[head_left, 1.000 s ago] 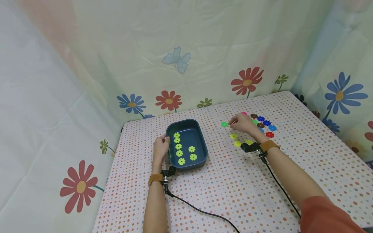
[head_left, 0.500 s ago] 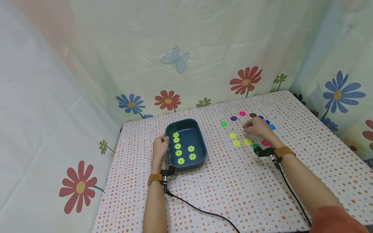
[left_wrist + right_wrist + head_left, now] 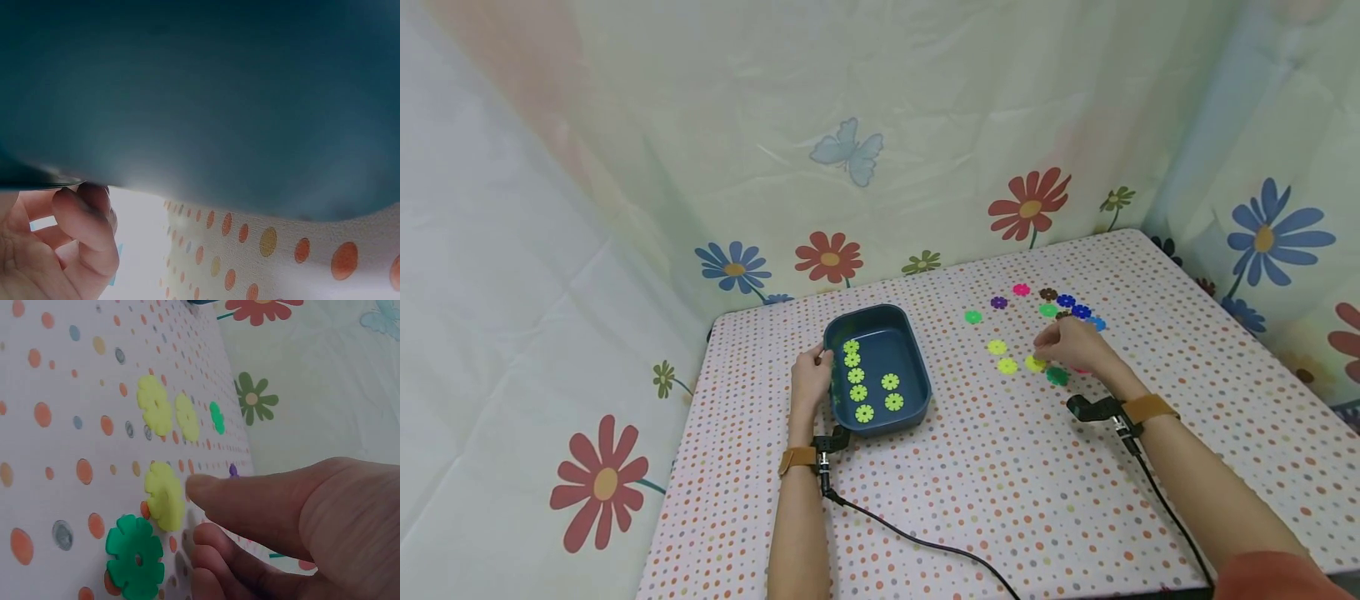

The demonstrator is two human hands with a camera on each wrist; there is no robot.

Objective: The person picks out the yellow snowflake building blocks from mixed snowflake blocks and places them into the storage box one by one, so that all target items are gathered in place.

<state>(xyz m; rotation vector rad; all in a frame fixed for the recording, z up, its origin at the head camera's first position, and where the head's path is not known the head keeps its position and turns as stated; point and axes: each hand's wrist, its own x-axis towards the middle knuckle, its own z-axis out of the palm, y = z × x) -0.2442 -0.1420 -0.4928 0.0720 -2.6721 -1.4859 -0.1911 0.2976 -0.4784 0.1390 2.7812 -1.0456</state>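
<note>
My left hand (image 3: 811, 379) grips the left rim of a dark blue bin (image 3: 922, 367); its curled fingers (image 3: 87, 219) meet the rim's underside in the left wrist view. Several yellow flower-shaped discs (image 3: 857, 376) lie flat inside the bin. Over at the right, my right hand (image 3: 1078, 346) hovers beside a yellow flower disc (image 3: 165, 497), thumb and fingers parted with nothing between them. A dark green flower disc (image 3: 134, 556) lies close by that one. Two more yellow flower discs, one nearer (image 3: 154, 406) and one farther (image 3: 186, 417), lie beyond the thumb.
Loose flower discs in other colours lie past the right hand: purple (image 3: 998, 302), pink (image 3: 1021, 290), light green (image 3: 973, 317), brown (image 3: 1048, 294) and blue (image 3: 1081, 311). A black cable (image 3: 925, 546) crosses the dotted tablecloth (image 3: 970, 475). A floral curtain (image 3: 760, 167) hangs behind.
My right hand has moved right and nearer to me, from beside the light green disc to the yellow one, uncovering the purple and pink discs. The left hand keeps its grip on the bin.
</note>
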